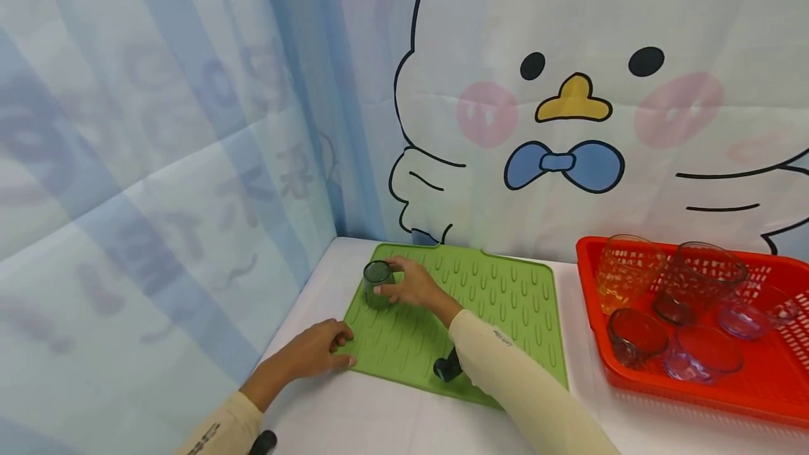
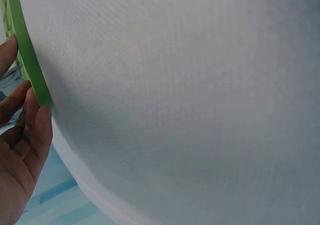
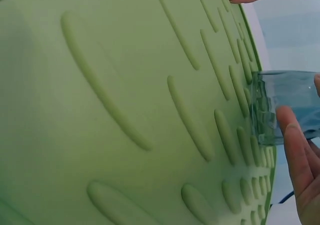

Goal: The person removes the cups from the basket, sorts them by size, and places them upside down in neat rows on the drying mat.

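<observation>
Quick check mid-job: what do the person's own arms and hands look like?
Both the left hand and right hand are ungloved. The left sleeve and right sleeve are long and cream-beige, each with small dark lettering, too small to read. A black, rounded piece shows beside each sleeve.

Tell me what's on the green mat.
A glass, gripped by the right hand. The left hand touches the mat. The right sleeve covers part; whatever lies beneath is hidden.
</observation>
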`<state>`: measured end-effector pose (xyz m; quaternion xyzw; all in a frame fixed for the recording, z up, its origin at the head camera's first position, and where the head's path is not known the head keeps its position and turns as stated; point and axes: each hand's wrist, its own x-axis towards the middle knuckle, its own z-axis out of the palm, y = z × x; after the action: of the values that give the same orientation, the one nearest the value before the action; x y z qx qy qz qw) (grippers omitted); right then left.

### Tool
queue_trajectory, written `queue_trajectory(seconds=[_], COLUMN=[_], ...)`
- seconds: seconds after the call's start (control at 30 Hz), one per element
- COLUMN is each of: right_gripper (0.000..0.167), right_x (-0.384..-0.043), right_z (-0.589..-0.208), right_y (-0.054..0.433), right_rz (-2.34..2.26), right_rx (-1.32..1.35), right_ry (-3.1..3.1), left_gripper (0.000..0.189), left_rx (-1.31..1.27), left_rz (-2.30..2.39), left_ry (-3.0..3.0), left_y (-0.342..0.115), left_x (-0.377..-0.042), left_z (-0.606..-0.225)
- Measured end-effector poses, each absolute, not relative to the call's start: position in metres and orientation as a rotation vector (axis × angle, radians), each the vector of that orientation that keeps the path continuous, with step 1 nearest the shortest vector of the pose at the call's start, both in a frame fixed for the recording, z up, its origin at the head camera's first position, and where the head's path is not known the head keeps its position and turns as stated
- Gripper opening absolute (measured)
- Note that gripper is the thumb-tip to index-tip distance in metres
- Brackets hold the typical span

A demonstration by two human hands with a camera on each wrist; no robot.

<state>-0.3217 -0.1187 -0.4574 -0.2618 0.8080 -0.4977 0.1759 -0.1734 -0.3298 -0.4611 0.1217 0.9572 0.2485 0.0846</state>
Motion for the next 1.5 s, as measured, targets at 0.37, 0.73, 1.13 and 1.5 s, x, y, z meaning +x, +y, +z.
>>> queue_trajectory(seconds=[0.37,0.73,1.13,1.5], right_gripper=[0.083,0.074,0.064,0.054], right_x=[-0.32,-0.321,-0.315,-0.301], right_z=[-0.452,-0.44,-0.411,-0.39], right_y=[-0.111,-0.085,-0.05,-0.01], right_rz=[-1.334,-1.257,-1.22,-1.19], right_rx=[-0.795,-0.857,-0.943,-1.007], right_ry=[2.232,2.268,2.278,2.239], left_gripper=[0.039,0.042,0.042,0.043], left_rx=[0.378,0.415,0.434,0.444], left_rz=[0.748,0.759,0.778,0.833], left_ry=[2.844,2.831,2.829,2.789], left_y=[-0.33,-0.327,-0.332,-0.331], left_x=[-0.172,-0.174,-0.174,-0.173], left_z=[-0.459,-0.461,-0.464,-0.463])
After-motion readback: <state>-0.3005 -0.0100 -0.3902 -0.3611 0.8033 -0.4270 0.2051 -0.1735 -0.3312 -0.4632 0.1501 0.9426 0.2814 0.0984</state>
